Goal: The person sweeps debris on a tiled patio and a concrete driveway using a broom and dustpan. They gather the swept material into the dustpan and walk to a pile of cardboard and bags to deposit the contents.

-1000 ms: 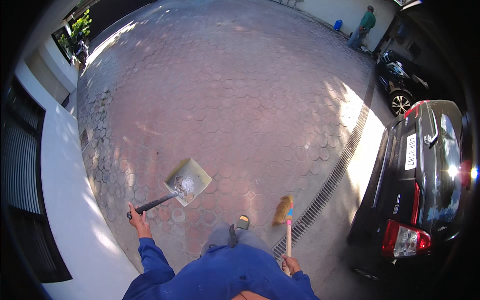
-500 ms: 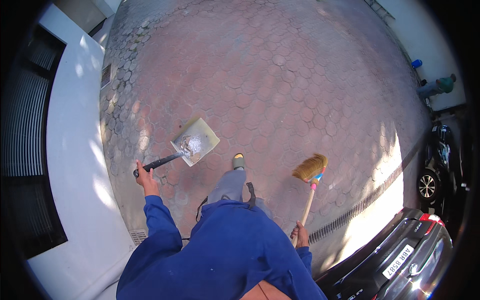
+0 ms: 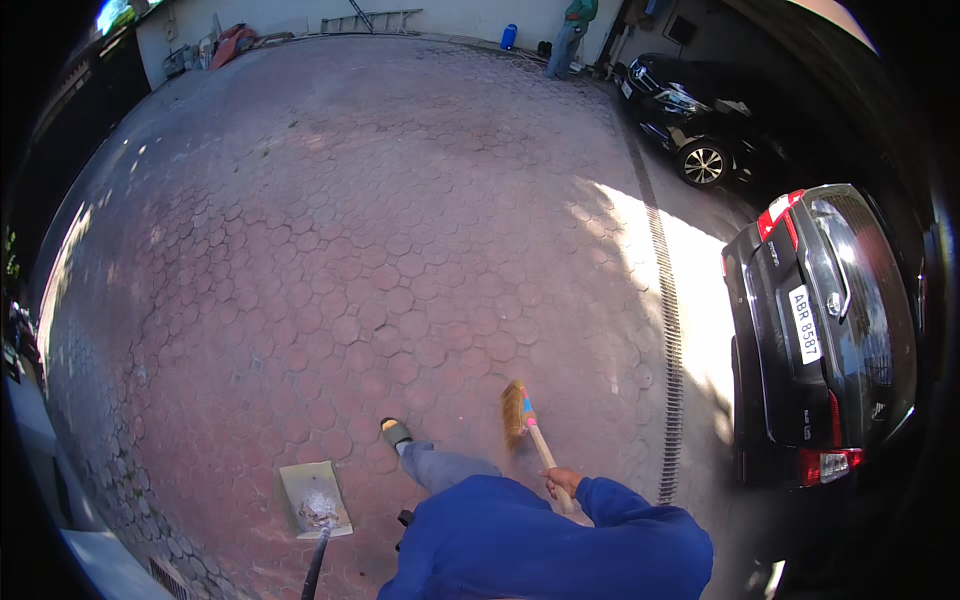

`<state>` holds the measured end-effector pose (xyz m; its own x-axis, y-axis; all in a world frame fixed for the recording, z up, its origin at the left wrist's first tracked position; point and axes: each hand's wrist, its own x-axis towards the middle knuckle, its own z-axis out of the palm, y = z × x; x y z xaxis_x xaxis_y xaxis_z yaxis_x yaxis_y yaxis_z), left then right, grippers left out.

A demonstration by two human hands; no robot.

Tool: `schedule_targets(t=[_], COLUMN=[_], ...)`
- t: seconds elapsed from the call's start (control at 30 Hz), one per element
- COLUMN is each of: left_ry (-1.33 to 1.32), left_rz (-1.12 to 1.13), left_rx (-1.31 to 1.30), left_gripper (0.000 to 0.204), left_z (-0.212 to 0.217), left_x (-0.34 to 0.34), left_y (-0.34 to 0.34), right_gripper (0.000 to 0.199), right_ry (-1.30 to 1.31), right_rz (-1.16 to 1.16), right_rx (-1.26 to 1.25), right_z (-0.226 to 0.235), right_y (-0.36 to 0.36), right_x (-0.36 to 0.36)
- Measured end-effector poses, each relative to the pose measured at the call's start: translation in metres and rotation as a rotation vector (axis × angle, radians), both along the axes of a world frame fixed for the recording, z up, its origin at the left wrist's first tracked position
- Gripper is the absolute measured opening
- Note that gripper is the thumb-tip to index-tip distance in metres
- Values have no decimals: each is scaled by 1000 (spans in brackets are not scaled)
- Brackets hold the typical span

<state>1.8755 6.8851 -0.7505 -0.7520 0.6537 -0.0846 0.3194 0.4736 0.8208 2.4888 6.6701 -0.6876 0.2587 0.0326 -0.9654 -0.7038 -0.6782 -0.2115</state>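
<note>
My right hand [image 3: 562, 482] is wrapped round the pale wooden handle of a soft broom [image 3: 516, 412]. Its straw-coloured bristles, bound with blue and pink, hang just above or on the paving; which, I cannot tell. To the left is a pale, square-mouthed dustpan [image 3: 296, 486] with a heap of whitish and brown debris [image 3: 318, 508] in it. The dustpan's long black handle [image 3: 318, 565] runs out at the lower edge. My left hand is out of sight there. One sandalled foot [image 3: 397, 432] shows between broom and dustpan.
Reddish hexagonal paving [image 3: 330, 300] spreads ahead. A drain grate [image 3: 668, 340] crosses the right side, beside a parked dark car [image 3: 780, 330]; another black car [image 3: 690, 110] stands farther back. By the far wall are a person [image 3: 570, 40], a blue container [image 3: 509, 37] and a ladder [image 3: 375, 22].
My view has turned right and lifted, bringing the cars and far wall in. The broom has swung leftward, its head closer to my foot. My left hand has left the picture.
</note>
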Motion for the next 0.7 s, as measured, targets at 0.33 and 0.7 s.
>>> schedule_targets(t=[0.33,0.7], left_ry=[-276,-287], left_rz=[47,13], left_rx=[23,56], left_gripper=[84,87], left_z=[33,17], left_x=[122,115], left_y=[390,819], right_gripper=[29,33], right_ry=[-96,-233], right_rz=[111,94], right_rx=[165,303], right_z=[53,63], right_y=[431,859], right_x=[47,25])
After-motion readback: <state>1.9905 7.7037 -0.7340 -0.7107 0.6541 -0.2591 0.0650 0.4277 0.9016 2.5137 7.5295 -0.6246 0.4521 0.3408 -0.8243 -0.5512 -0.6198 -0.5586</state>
